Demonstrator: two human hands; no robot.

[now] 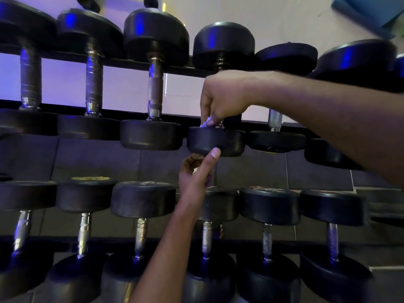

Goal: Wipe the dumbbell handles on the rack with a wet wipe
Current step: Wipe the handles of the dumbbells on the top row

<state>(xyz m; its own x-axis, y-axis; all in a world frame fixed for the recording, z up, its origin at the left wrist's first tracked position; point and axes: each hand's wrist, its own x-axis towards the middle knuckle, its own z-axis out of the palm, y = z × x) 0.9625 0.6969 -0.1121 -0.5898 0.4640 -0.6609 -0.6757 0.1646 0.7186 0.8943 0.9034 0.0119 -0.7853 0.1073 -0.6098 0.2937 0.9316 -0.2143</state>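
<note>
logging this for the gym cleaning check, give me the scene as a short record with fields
setting: black two-tier dumbbell rack
right hand: right hand wraps a white wet wipe round the handle of a black round-headed dumbbell on the upper tier
left hand: left hand below it, thumb on that dumbbell's near head, holding something small I can't identify
lower tier: six black dumbbells, untouched

You see dark grey rubber floor tiles [251, 171] below rack; blue padded mat [376, 12] top right corner, against pale wall [284, 20].
</note>
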